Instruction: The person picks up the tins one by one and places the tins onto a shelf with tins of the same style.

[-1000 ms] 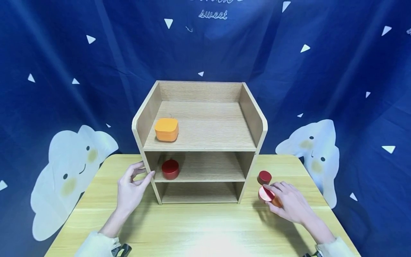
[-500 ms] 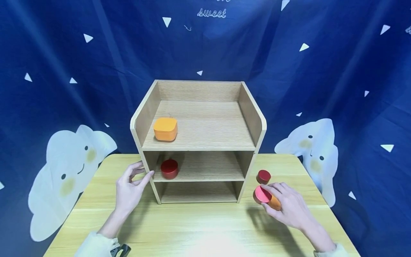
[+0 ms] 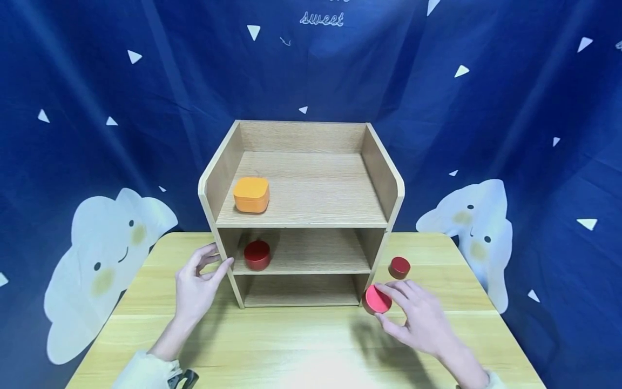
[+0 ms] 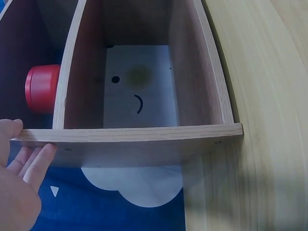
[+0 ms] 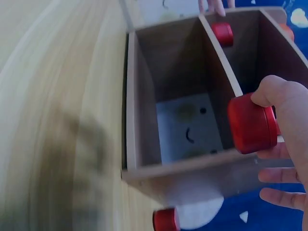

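A small wooden shelf unit [image 3: 311,226] stands on the table. My left hand [image 3: 201,289] grips the front edge of its left side panel, thumb on the inner side and fingers outside, as the left wrist view [image 4: 21,178] also shows. My right hand [image 3: 423,319] pinches a round red tin [image 3: 377,300] between thumb and fingers, raised off the table by the unit's lower right front corner. In the right wrist view the tin [image 5: 252,124] overlaps the middle shelf's edge. A similar red tin [image 3: 257,255] sits at the left of the middle shelf.
An orange box [image 3: 251,195] with rounded corners sits at the left of the top shelf. Another red tin [image 3: 400,267] stands on the wooden table [image 3: 272,346], right of the unit. Behind hangs a blue cloth [image 3: 311,70] with clouds and white triangles.
My right hand has carried the red tin left, toward the shelf unit. An orange thing seen by that hand earlier no longer shows in the head view. The left hand keeps its place.
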`<state>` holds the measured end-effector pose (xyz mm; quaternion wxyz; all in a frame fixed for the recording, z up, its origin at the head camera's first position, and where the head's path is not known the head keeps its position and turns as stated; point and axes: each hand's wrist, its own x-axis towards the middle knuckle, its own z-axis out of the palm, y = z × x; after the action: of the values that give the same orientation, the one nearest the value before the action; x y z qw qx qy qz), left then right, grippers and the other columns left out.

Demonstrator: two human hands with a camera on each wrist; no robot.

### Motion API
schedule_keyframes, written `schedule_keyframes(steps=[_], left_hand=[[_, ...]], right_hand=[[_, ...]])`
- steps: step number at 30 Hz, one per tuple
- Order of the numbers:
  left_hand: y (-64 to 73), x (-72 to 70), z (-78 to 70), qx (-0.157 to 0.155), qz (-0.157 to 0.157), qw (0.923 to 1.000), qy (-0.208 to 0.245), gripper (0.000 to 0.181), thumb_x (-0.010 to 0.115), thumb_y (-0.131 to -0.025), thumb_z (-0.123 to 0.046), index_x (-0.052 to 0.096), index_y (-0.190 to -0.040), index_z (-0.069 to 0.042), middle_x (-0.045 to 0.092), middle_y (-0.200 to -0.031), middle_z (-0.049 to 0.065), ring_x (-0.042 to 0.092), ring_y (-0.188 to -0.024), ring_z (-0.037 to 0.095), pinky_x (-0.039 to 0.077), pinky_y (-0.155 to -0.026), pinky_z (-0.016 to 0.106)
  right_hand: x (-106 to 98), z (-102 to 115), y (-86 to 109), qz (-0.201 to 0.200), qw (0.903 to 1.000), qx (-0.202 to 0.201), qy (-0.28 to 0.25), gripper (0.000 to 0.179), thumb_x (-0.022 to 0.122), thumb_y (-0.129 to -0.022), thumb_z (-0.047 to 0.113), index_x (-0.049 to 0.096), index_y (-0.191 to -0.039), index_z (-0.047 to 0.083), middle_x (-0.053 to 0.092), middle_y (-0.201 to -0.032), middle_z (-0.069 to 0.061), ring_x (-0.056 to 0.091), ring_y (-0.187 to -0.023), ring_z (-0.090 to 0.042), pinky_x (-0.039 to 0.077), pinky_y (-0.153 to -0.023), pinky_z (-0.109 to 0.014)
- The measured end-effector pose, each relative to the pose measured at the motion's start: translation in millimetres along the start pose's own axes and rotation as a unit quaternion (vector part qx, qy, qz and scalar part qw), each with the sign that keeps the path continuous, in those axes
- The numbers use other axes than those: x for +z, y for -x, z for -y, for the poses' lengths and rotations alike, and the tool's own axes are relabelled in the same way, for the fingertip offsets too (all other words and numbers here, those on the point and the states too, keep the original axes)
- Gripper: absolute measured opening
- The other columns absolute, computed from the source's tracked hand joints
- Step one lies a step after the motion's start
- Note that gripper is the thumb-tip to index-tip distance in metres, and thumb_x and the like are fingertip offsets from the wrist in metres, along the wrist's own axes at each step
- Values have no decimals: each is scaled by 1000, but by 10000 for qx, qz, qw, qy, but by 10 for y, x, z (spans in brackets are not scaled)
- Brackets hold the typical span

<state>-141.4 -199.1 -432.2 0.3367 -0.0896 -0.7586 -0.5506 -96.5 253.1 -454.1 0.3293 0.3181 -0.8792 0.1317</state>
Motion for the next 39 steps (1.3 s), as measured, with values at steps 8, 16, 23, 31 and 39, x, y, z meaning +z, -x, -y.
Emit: schedule_keyframes(steps=[8, 16, 23, 31, 39], left_hand=[[4, 2, 5, -28, 27, 10000, -16, 39, 82, -82, 12, 73, -118, 3, 74, -104, -16, 71, -91, -13, 62, -68, 9], [8, -1, 3, -88, 13, 10000, -12, 38, 82, -82, 12, 73, -118, 3, 73, -104, -24, 71, -91, -14, 61, -68, 8], [11, 4, 6, -96, 10, 9999, -39, 39, 83, -82, 12, 73, -119, 3, 72, -105, -23, 70, -92, -15, 61, -69, 7], [13, 12, 7, -157, 46, 9999, -43, 38, 81, -84, 11, 72, -120, 1, 78, -105, 20, 71, -92, -13, 61, -68, 8], [11, 7, 24, -166, 20, 9998, 80, 38, 81, -83, 12, 73, -119, 2, 76, -105, -14, 72, -91, -11, 62, -67, 10]], right_hand=[[129, 258, -129, -338, 9992, -55, -182, 49, 64, -95, 53, 76, -125, 17, 73, -102, 5, 67, -89, -12, 56, -63, -25], [253, 456, -312, -726, 9969, -152, -260, 49, 58, -98, 53, 76, -126, 17, 74, -104, 4, 67, -88, -13, 56, -61, -24], [347, 578, -446, -774, 9962, -218, -333, 48, 56, -99, 52, 76, -125, 17, 73, -106, 4, 67, -89, -13, 58, -65, -25], [434, 673, -613, -1011, 9937, -417, -243, 45, 63, -95, 49, 76, -122, 17, 74, -103, 5, 67, -89, -14, 58, -66, -25], [542, 748, -745, -1188, 9924, -304, -76, 43, 65, -92, 48, 77, -118, 17, 75, -100, 3, 67, -86, -15, 58, -67, -27]])
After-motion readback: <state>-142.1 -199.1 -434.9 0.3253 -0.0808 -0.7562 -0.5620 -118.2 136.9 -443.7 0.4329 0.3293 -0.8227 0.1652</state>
